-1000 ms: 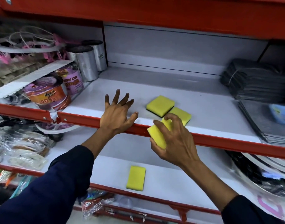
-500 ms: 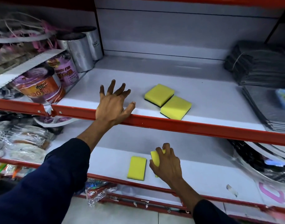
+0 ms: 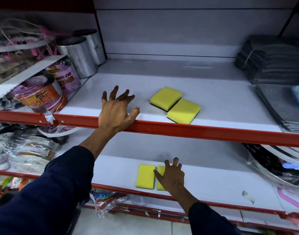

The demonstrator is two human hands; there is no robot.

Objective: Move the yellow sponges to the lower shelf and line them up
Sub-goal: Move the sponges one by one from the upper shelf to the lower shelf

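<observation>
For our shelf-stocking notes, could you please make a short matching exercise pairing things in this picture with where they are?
Column one:
1. left hand
2. right hand
3. two sponges with dark undersides
4. silver cans

Column two:
A. lying loose on the upper shelf, corners touching
B. pressed flat on a yellow sponge on the lower shelf
C. standing at the back left of the upper shelf
D. resting on the upper shelf's red front edge, fingers spread

Pairs: 1-D, 2-B, 3-A, 4-C

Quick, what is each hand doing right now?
Left hand: open, resting on the upper shelf edge.
Right hand: open, flat on a sponge.
</observation>
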